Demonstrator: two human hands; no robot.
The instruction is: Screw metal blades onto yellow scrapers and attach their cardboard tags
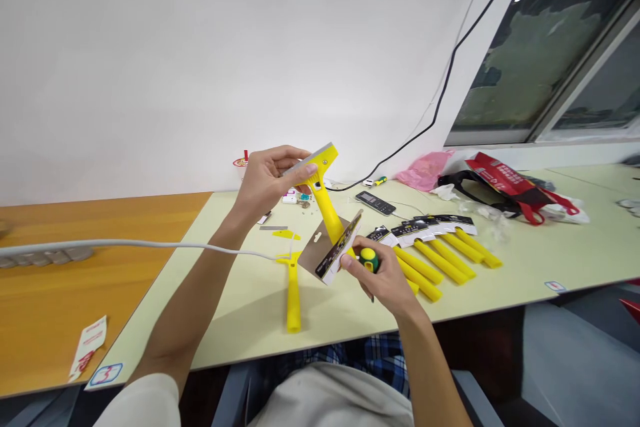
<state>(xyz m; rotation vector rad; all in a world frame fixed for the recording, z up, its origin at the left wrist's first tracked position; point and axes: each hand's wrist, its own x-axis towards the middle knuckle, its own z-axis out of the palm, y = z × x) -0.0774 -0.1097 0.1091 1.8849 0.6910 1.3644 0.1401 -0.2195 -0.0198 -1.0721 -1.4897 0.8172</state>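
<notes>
A yellow scraper (327, 210) with a grey blade edge is held up over the table. My left hand (273, 177) grips its head, thumb on the front and fingers behind. A cardboard packaging card (320, 257) sits around the scraper's handle, tilted. My right hand (383, 273) is closed at the card and the handle's lower end, and also holds a screwdriver (369, 259) with a green and yellow grip. Below lies another yellow scraper (293, 293), without a card. Near it are a loose yellow plate (287, 235) and a grey blade strip (273, 228).
Several carded yellow scrapers (440, 257) lie in a row at the right. Behind them are a black phone-like device (376, 203), a pink plastic bag (425, 170) and a red bag (507, 180). A white cable (150, 244) crosses in front of my left forearm.
</notes>
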